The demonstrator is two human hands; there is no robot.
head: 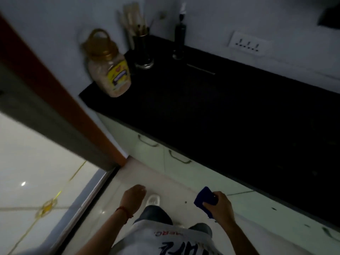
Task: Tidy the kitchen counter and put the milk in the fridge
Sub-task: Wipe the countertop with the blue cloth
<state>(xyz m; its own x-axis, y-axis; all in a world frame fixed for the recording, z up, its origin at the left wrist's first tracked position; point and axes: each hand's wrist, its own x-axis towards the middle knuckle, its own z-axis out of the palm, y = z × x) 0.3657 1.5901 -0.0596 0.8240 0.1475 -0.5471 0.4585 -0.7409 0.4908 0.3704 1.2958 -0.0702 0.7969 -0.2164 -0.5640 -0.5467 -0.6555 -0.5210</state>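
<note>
I see the black counter [230,111] on the right, running far from the hands. The right hand [219,206] is low and near, closed around a blue cloth [205,198], just beside the counter's near edge but not touching it. The left hand [133,196] hangs over the floor [184,181], to the left of the cloth; its fingers are turned away, so I cannot tell if it is open. At the far left corner of the counter stands a jar [110,70], beside it a holder [142,50] with utensils. I do not find the milk.
</note>
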